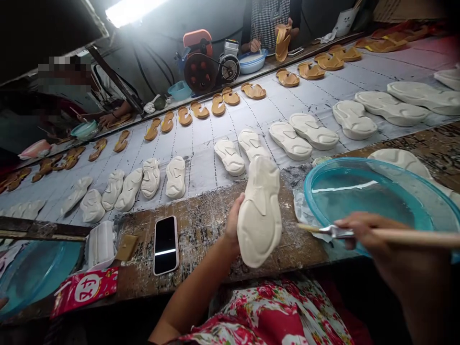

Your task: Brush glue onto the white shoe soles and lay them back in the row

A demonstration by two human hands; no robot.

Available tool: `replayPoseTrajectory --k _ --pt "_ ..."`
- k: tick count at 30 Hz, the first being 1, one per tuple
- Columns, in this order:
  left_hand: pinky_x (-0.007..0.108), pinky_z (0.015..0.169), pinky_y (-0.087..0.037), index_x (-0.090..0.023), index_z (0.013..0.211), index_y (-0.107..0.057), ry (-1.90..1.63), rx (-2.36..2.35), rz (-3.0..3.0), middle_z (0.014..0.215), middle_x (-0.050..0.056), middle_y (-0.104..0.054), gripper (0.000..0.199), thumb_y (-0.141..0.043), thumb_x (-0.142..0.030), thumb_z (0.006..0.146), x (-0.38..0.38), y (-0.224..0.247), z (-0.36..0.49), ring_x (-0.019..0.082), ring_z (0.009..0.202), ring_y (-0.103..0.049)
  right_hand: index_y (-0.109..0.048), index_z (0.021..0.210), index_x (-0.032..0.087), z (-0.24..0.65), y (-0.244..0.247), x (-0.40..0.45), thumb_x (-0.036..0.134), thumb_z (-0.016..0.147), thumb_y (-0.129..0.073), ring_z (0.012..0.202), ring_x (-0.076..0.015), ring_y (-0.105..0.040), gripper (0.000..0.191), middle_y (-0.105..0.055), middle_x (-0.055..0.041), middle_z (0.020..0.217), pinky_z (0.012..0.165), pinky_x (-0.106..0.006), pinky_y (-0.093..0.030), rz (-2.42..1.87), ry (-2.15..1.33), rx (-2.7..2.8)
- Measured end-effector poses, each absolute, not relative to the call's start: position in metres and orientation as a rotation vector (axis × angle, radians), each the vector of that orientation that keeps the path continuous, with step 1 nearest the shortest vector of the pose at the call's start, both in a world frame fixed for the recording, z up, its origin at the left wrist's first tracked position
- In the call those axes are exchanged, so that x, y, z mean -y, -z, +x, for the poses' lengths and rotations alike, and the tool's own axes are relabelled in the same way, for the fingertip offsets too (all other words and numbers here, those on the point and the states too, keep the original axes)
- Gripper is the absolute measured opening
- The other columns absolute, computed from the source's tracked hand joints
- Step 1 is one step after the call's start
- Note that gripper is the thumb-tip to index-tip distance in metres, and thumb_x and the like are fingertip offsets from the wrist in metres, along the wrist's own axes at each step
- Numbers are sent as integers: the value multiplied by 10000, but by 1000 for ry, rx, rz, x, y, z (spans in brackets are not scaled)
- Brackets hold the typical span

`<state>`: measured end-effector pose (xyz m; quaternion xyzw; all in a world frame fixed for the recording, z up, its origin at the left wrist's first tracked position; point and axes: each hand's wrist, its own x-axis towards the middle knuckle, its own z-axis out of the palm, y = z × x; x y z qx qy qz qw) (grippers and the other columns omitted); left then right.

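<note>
A cream-white shoe sole [259,215] is held up in front of me, its contoured face toward the camera. My left hand [234,220] grips it from the left edge and behind, so most of the fingers are hidden. In my right hand [366,232] is a paintbrush [402,236] with a pale wooden handle and metal ferrule. Its bristles point left toward the sole, with a gap between them. Just beyond that hand stands a blue translucent basin [309,184] with cloudy liquid in it. Crumpled white plastic [304,211] lies by the basin's left side.
Several white soles [230,157] line the near edge of the white belt [201,143]; tan soles [199,110] line its far edge. A phone [166,245] and red packet [86,287] lie on the stained board [201,225]. Co-workers sit across, one hand [255,45] at a bowl [252,61].
</note>
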<state>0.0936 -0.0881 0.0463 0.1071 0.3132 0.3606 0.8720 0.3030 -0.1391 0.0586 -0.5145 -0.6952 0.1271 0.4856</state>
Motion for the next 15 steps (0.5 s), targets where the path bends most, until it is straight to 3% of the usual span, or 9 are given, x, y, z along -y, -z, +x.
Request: replayPoseTrajectory --k 1,4,11,15 --pt "419 882 -427 -87 1117 -597 -768 -660 232 940 144 -663 602 -305 -535 842 90 -52 97 265 897 -614 -584 813 232 290 -61 141 317 854 -471 603 -89 -590 147 -608 29 664 525 -200 -470 -1165 -333 1721" --pt "364 919 -417 -74 1127 -593 -809 -650 247 912 119 -674 533 -370 -472 852 98 -68 105 238 901 -619 -563 915 171 256 -71 141 192 813 -480 654 -110 -554 133 -572 2 660 665 -310 -460 -733 -325 1810" --pt "304 911 -418 -92 1127 -594 -883 -725 248 878 76 -686 516 -555 -460 766 111 -78 96 224 910 -620 -557 873 137 246 -77 139 93 772 -467 652 -94 -520 143 -556 -5 642 711 -322 -400 -664 -248 1885" --pt "320 832 -444 -106 1042 -630 -908 -752 305 788 68 -671 509 -515 -515 762 110 -77 90 227 841 -613 -551 823 146 251 -72 149 66 745 -462 612 -77 -529 143 -544 18 607 705 -296 -388 -683 -263 1983"
